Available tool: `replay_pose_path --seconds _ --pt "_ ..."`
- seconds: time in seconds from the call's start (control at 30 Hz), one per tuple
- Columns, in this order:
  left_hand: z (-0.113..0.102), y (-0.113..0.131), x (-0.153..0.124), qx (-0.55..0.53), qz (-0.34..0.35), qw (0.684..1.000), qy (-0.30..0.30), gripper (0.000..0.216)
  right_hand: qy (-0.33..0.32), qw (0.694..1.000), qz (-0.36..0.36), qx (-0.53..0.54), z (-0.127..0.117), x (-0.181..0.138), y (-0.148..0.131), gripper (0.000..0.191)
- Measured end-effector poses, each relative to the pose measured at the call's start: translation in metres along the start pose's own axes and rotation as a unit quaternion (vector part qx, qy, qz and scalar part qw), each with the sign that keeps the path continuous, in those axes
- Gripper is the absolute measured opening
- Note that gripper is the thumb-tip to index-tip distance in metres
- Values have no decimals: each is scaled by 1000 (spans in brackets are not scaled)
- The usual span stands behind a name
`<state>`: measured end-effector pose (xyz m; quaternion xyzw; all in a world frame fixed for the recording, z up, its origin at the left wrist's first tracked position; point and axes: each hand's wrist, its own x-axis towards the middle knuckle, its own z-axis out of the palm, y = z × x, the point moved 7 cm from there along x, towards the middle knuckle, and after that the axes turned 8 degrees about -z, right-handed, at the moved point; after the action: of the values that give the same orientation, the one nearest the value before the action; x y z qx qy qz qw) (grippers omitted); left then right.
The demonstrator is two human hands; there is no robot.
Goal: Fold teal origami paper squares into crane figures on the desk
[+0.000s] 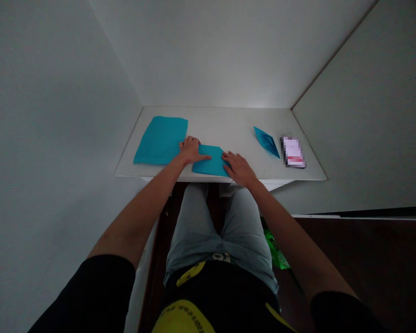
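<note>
A folded piece of blue paper (211, 162) lies flat near the front edge of the white shelf, one of its far corners slanted. My left hand (191, 150) rests at its left end, thumb stretched across the paper and fingers spread toward the larger blue sheets. On the right end lies my right hand (240, 167), its fingers extended and touching the paper's edge. To the left is a larger blue sheet or stack of sheets (161, 141), close to my left fingers. Farther right sits a folded blue paper shape (266, 142), pointed at both ends.
A phone-like item with a pixelated face (293, 152) lies at the right of the white shelf (225, 125). Walls enclose the shelf at left, back and right. Below, a green bag (276, 249) is beside my legs on the dark floor.
</note>
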<state>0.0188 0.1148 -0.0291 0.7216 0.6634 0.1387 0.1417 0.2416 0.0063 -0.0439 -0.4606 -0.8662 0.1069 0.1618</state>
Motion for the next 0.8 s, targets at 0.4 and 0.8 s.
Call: replay_pose_path --seconds 0.4,0.8 --pt "28 57 -76 -91 179 978 -64 60 2 1000 -8 -2 2 0 -4 59" --pt "42 71 -112 28 195 980 -29 74 6 1000 27 -6 0 24 9 52"
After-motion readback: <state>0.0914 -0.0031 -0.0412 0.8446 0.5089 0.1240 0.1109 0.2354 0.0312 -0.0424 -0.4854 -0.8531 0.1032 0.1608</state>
